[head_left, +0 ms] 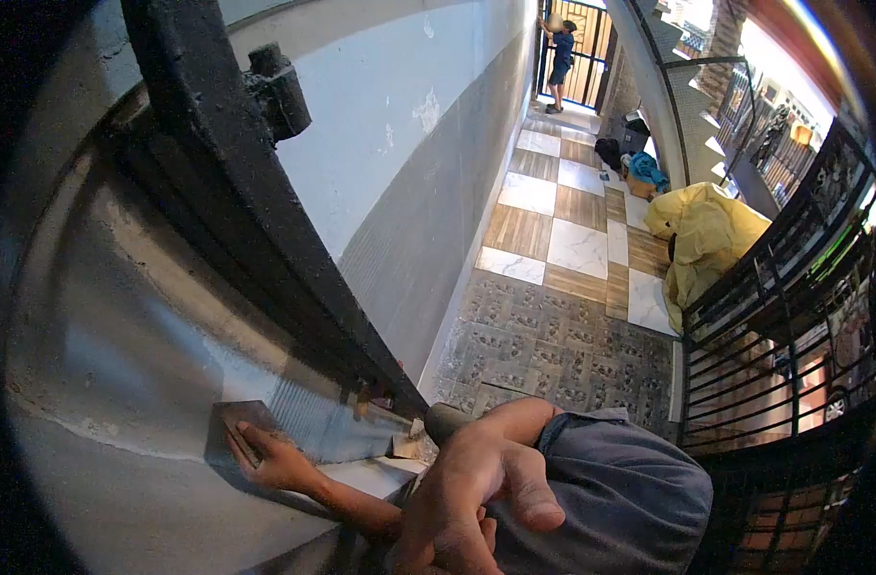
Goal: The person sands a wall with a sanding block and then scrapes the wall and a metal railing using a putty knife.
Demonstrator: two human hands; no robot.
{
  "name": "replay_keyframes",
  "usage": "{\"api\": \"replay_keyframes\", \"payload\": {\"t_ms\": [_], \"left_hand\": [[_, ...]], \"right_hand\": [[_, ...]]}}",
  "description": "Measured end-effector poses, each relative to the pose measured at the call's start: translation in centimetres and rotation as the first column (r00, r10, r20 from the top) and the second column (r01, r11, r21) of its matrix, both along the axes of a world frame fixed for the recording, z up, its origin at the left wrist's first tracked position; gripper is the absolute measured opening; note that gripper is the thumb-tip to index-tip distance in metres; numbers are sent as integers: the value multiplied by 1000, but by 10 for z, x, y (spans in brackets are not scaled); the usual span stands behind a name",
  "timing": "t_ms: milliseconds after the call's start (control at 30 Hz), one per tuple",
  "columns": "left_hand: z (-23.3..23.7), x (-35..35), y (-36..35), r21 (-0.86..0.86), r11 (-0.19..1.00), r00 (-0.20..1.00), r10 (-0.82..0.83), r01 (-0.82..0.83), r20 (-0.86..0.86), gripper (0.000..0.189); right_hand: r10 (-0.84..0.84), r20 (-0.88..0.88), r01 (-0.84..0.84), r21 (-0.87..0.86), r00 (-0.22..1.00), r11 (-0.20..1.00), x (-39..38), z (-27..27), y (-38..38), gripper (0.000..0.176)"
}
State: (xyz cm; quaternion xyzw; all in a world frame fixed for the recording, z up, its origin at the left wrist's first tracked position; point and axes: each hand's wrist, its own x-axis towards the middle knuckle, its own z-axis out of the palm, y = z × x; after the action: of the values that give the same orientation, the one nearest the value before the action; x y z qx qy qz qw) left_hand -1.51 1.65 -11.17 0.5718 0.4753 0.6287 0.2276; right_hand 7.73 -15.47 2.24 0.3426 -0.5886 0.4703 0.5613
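Note:
At the lower left, my left hand [280, 467] is closed on a flat brown block [249, 418] with its face against the grey wall [160, 422]. Its forearm runs behind the other hand. In the foreground at bottom centre, my right hand [476, 489] has its thumb held apart and its other fingers loosely bent, partly cut off by the frame edge; nothing shows in it. Grey cloth [610, 489] lies right beside it. A dull green rounded object [447, 422] is just above this hand.
A dark metal gate frame [265, 206] slants across the left. Tiled floor [577, 244] leads to a person [561, 57] at a far gate. Yellow cloth [711, 235], bags [646, 171], a staircase [682, 105] and black railings [764, 374] line the right side.

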Motion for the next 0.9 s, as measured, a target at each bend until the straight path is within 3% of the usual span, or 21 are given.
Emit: {"api": "replay_keyframes", "payload": {"t_ms": [33, 100, 133, 200, 233, 267, 367, 400, 533, 600, 633, 700, 833, 900], "left_hand": [[0, 1, -1, 9, 1000, 1000, 6, -6, 19, 46], [4, 3, -4, -11, 1000, 999, -3, 4, 33, 47], [7, 3, -6, -35, 999, 999, -10, 12, 47, 48], [8, 1, -5, -28, 999, 999, 19, -20, -31, 48], [9, 0, -5, -23, 999, 994, 41, -44, -104, 49], [10, 3, -8, -37, 999, 1000, -7, 8, 28, 47], [16, 6, -12, -83, 997, 997, 12, -6, 71, 45], [9, 3, -6, -27, 999, 996, -38, 40, 83, 45], [3, 1, -2, 5, 1000, 1000, -8, 8, 2, 44], [4, 2, -1, -47, 998, 994, -31, 36, 102, 43], [5, 3, -2, -45, 998, 994, -28, 33, 103, 43], [17, 6, -11, -72, 997, 997, -20, 25, 69, 43], [10, 6, -6, -82, 994, 982, -55, 71, 180, 44], [6, 3, -3, 5, 999, 997, -36, 35, 68, 45]], "right_hand": [[1, 0, -1, 3, 1000, 1000, 10, -3, 0, 50], [-206, 263, 212, 6, 942, 977, 30, -9, -3, 42], [-200, 260, 204, 10, 945, 979, 36, -7, -12, 42], [-523, 63, 527, -148, 850, 837, 41, 0, -33, 27], [-512, 52, 514, -151, 857, 845, 40, 3, -37, 27], [-543, 50, 544, -148, 838, 826, 39, 6, -42, 27], [-631, 52, 632, -134, 774, 763, 33, 16, -53, 28], [-663, 57, 663, -133, 747, 736, 31, 20, -56, 28], [-792, 79, 795, -119, 605, 595, 25, 29, -64, 29], [-848, 91, 852, -111, 521, 512, 24, 30, -65, 29], [-847, 90, 851, -110, 524, 514, 30, 25, -64, 29], [-856, 86, 837, 178, 510, 517, 47, 9, -57, 48], [-831, 101, 828, 84, 547, 555, 40, 4, -55, 52], [-844, -5, 843, 37, 537, 536, 29, 18, -50, 50]]}}
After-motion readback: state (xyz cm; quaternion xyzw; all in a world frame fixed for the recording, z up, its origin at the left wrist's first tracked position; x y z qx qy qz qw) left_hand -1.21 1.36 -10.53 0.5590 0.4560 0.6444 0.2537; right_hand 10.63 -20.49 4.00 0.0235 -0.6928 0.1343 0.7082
